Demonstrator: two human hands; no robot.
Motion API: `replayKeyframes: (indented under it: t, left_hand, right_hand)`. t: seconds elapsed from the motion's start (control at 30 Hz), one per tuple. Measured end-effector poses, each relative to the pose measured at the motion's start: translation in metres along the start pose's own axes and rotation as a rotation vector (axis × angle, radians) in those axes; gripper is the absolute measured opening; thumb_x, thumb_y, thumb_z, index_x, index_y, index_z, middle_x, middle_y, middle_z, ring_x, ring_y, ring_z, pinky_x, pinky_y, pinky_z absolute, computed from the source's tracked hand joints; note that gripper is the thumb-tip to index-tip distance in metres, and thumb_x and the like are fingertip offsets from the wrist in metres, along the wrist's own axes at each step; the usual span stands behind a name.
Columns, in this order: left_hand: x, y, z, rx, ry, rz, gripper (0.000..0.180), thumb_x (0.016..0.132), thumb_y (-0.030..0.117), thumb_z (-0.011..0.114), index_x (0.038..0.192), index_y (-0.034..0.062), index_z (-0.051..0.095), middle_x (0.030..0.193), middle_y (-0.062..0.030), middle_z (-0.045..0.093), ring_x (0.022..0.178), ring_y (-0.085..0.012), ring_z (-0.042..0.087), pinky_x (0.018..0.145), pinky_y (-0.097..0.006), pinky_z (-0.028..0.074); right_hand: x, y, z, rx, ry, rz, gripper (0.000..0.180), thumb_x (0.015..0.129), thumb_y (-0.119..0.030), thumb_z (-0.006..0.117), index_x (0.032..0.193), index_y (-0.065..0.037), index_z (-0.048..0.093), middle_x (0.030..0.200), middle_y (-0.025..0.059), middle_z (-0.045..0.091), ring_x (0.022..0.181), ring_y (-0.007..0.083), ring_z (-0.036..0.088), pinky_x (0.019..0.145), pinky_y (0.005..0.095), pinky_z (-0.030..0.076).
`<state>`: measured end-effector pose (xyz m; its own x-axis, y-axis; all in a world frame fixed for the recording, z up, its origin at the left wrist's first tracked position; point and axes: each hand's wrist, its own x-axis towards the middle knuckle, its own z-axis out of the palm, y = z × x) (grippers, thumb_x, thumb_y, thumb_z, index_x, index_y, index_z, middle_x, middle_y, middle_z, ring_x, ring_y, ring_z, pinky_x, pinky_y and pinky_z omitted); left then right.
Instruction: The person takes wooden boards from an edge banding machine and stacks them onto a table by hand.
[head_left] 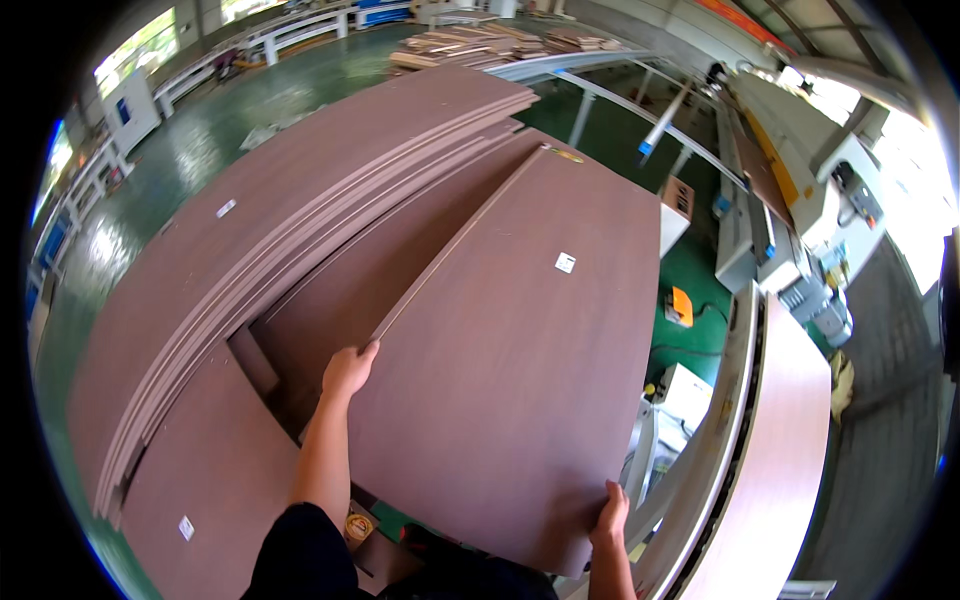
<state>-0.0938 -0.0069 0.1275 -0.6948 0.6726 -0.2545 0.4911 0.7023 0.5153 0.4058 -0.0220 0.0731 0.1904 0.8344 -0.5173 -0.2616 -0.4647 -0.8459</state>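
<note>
A large brown wood panel [500,340] with a small white label lies before me, its long sides running away from me. My left hand [348,370] grips its left edge, the thumb near the top face and the other fingers hidden. At the near right corner, my right hand [609,514] is closed on the right edge, with its fingers partly under the board. Left of this panel rises a stack of similar brown panels [290,190]. Another labelled panel [205,480] lies at the lower left, close to my left forearm.
To the right stands a long machine [740,400] with a pale board [775,450] along it. An orange foot pedal [680,305] sits on the green floor. Beyond the panel are a metal rail frame [640,105] and a cardboard box [678,198]. Wood offcuts [470,45] are piled farther back.
</note>
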Motion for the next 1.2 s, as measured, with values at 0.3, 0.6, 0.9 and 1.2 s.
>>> replayKeyframes:
  t: [0.3,0.6,0.9,1.2]
  left_hand:
    - [0.056,0.021,0.002,0.147,0.289,0.147,0.059,0.086,0.044,0.057,0.123,-0.0004,0.048,0.126,-0.0215,0.050,0.120,-0.0364,0.046,0.100,-0.045,0.038]
    - [-0.004,-0.029,0.119,0.249,0.135,0.302,0.087,0.081,0.060,0.056,0.141,0.0022,0.032,0.148,-0.0214,0.023,0.139,-0.0375,0.016,0.113,-0.051,0.014]
    - [0.020,-0.080,0.094,0.217,0.220,0.345,0.089,0.080,0.067,0.051,0.144,0.0089,0.030,0.153,-0.0110,0.020,0.142,-0.0261,0.014,0.115,-0.044,0.012]
    - [0.027,-0.120,0.054,0.328,0.138,0.272,0.089,0.082,0.069,0.045,0.147,0.0122,0.023,0.155,-0.0092,0.015,0.144,-0.0254,0.008,0.116,-0.044,0.007]
  right_hand:
    - [0.043,-0.006,0.096,-0.376,-0.147,0.135,0.036,0.086,-0.030,0.053,0.105,0.001,0.057,0.095,0.0119,0.059,0.078,0.0213,0.059,0.074,0.0359,0.047]
    - [0.061,0.011,0.155,-0.701,-0.463,0.168,0.038,0.087,-0.022,0.055,0.117,0.002,0.053,0.102,0.0148,0.060,0.092,0.0298,0.063,0.068,0.0354,0.056]
    - [0.055,0.047,0.226,-0.578,-0.605,0.285,0.058,0.085,-0.013,0.059,0.133,0.007,0.033,0.111,0.0158,0.051,0.094,0.0264,0.058,0.075,0.0343,0.055]
    - [0.019,0.065,0.251,-0.411,-0.653,0.385,0.069,0.083,-0.007,0.062,0.138,0.008,0.023,0.116,0.0187,0.049,0.097,0.0285,0.057,0.082,0.0385,0.054]
